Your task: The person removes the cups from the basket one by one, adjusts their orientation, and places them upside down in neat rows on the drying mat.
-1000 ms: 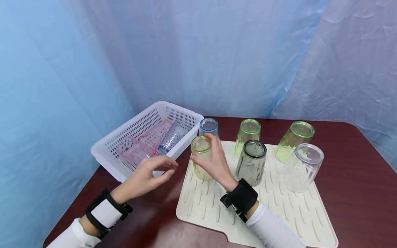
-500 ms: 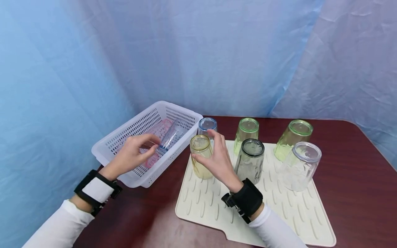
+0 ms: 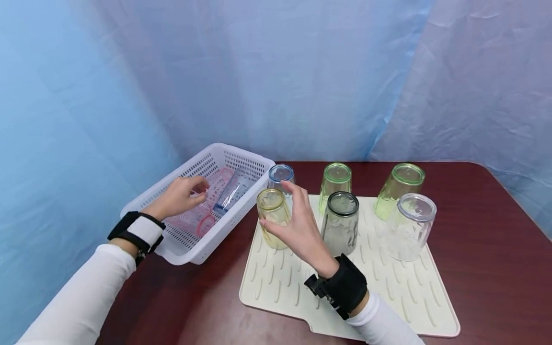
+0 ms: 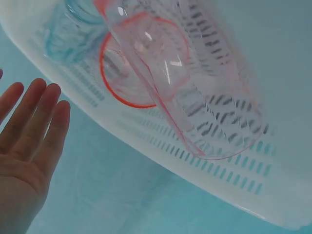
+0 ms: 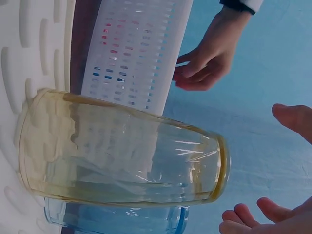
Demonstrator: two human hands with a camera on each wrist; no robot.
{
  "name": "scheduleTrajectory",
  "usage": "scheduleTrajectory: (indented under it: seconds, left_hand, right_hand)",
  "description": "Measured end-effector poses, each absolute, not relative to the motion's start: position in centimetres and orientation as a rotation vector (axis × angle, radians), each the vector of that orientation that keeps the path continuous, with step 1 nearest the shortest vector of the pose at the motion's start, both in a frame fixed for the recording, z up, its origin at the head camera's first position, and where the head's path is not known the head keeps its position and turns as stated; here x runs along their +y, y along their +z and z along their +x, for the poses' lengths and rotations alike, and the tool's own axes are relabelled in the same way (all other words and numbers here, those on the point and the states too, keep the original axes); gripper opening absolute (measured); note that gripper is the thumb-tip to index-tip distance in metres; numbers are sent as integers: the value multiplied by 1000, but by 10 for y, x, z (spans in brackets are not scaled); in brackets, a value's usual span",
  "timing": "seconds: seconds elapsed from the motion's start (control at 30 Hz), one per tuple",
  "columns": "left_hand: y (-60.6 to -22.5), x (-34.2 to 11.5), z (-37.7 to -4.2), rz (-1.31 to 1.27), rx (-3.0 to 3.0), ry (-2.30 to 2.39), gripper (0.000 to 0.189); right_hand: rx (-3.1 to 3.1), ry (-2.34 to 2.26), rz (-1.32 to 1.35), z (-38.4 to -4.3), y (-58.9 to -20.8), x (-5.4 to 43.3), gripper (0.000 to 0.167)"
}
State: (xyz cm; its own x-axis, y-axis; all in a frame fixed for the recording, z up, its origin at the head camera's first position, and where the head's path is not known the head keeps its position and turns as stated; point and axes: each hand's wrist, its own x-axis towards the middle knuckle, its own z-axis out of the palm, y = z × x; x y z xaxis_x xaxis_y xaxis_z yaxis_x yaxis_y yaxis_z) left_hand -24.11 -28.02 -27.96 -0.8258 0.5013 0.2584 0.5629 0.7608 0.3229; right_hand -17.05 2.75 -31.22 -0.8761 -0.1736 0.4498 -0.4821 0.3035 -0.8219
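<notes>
Yellow glass (image 3: 272, 214): upside down on pale mat's (image 3: 276, 293) left side | desk (image 3: 470, 230): dark red, under mat and white basket (image 3: 230, 229) | basket: holds pink glasses (image 4: 219, 126) and a blue glass (image 3: 235, 191) | left hand (image 3: 178, 195): over basket, fingers loose, nothing held | right hand (image 3: 300, 229): thumb and fingers parted just beside yellow glass, gripping nothing

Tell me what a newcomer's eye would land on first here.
Probably the standing glasses, mostly tinted, grouped on the pale mat. Next, the white basket to their left, with pink glasses and a blue glass lying inside and the left hand over it. The right hand, spread beside the yellow glass, also stands out.
</notes>
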Motion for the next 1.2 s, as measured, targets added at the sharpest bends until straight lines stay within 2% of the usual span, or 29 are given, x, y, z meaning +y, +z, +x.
scheduleTrajectory:
  seconds: [0.4,0.87,1.2]
  left_hand:
    - [-283,-266,-286,-758,-3102,-556,30]
    - [-281,-251,-302,-582,-3419,-485,82]
    - [-286,-240,-305,-385,-3603,-132,95]
  right_hand:
    - [-2242,1592,559,-158,-306,29,84]
    - [-2222,1603,562,-144,-290,21,84]
    - [-2182,1632,584,-135,-286,15,85]
